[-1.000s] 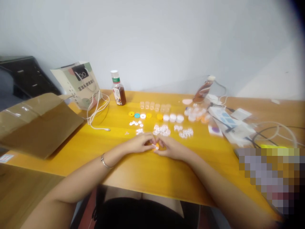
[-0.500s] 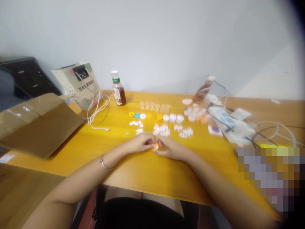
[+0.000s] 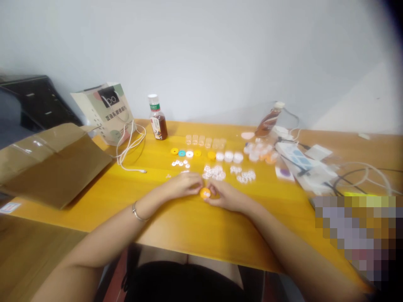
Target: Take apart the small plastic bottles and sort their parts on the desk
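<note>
My left hand (image 3: 184,186) and my right hand (image 3: 224,196) meet over the yellow table (image 3: 176,226), fingers curled. Between their fingertips sits a small orange round cap (image 3: 205,193), which both hands pinch. Just beyond lie several small clear and white parts (image 3: 214,172). A row of coloured rings and white caps (image 3: 206,155) runs behind those, with several clear little vials (image 3: 204,141) farther back. A bracelet circles my left wrist.
A brown-drink bottle (image 3: 157,119) and a paper bag (image 3: 108,110) with a white cable stand at the back left. A cardboard box (image 3: 50,161) lies left. A tilted bottle (image 3: 267,121), a power strip (image 3: 297,157) and cables crowd the right.
The orange cap shows more fully between my fingertips now. My hands stay in nearly the same place, and the view has shifted slightly.
</note>
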### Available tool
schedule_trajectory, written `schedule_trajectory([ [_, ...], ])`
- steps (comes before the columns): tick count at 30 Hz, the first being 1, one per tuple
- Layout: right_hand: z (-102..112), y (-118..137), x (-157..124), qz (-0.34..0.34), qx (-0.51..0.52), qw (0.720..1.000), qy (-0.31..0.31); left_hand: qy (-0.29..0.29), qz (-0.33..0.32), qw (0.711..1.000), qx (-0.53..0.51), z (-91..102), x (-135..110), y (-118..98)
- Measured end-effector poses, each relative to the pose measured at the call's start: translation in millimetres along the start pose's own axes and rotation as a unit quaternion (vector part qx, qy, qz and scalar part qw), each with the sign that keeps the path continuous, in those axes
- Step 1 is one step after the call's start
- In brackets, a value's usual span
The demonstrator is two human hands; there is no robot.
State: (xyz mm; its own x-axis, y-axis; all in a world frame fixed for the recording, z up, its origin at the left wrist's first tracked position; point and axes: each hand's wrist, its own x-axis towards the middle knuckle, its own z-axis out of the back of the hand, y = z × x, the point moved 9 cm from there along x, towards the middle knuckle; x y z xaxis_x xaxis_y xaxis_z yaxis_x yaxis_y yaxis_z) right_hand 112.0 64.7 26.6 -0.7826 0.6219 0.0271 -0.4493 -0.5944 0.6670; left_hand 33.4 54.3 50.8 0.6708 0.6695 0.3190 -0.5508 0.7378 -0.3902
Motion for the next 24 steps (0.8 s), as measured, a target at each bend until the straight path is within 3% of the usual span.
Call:
schedule_trajectory([
  [4,0,-3,0,-0.018,-0.015,1.000,0.005,-0.074,0.072,0.993,0.049,37.1,-11,35],
  [9,-1,-5,0,-0.025,-0.012,1.000,0.008,-0.036,0.091,0.992,0.082,43.3,-19,60],
  [18,-2,-6,-1,-0.031,-0.003,0.999,0.011,-0.016,0.038,0.996,0.082,33.0,-12,36],
  [24,-1,-5,0,-0.036,0.001,0.999,0.012,0.000,0.043,0.996,0.076,28.9,-12,37],
])
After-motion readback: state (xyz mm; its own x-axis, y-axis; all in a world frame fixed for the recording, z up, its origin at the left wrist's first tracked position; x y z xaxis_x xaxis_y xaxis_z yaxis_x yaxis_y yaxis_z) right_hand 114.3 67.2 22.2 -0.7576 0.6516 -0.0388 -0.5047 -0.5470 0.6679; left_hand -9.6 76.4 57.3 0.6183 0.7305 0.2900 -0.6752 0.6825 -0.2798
